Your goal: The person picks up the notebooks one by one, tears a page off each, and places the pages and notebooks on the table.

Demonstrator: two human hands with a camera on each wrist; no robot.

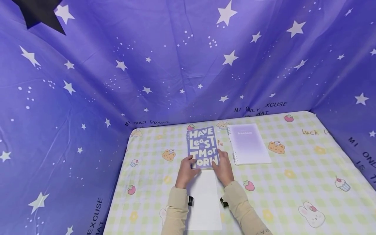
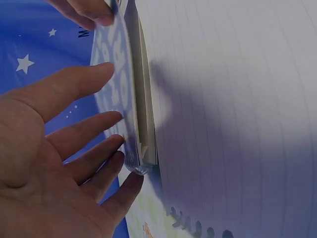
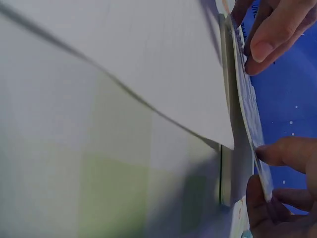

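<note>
A spiral notebook [image 1: 202, 143] with a blue-purple cover and large white lettering lies on the table, coil at its left. My left hand [image 1: 186, 170] rests at its lower left; in the left wrist view the thumb [image 2: 94, 79] and relaxed fingers touch the cover. With thumb and fingers, my right hand [image 1: 224, 168] pinches the cover's right edge; in the right wrist view that cover [image 3: 247, 109] stands slightly off the pages. A white lined sheet [image 1: 204, 202] lies before the notebook, between the forearms, its side edge punched with holes. One corner overlaps the page edges in the right wrist view.
To the right lies a second spiral notebook [image 1: 249, 147], pale purple and marked "freedom". A green-and-white checked cloth [image 1: 282, 195] with cartoon prints covers the table. Blue star-printed curtains [image 1: 176, 65] hang around its back and sides.
</note>
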